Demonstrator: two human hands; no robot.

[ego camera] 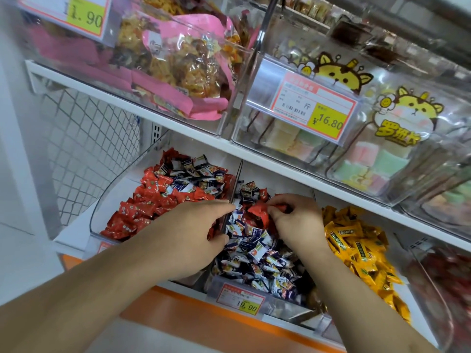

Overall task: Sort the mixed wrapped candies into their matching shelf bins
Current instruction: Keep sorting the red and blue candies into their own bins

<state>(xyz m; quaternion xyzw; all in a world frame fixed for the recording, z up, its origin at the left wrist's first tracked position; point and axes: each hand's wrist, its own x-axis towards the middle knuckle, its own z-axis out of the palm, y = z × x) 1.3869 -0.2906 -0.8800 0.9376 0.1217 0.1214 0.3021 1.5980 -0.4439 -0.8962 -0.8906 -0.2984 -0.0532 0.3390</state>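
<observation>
Pink-wrapped snack packs fill the clear upper bin at eleven o'clock. At two o'clock, clear bags with yellow cartoon cats hold pastel cubes, behind an orange-and-yellow price tag.

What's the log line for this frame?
left hand: open, over bin divider | right hand: pinching red candy | middle bin: still mixed

clear glossy plastic bins, shiny crinkled foil candy wrappers, paper price tag

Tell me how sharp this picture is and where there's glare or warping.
Head view: middle is sharp, with the right hand pinching red wrapped candies; the clear plastic upper bins carry glare streaks; the white shelf edge bows from wide-angle distortion; corners are soft.
</observation>
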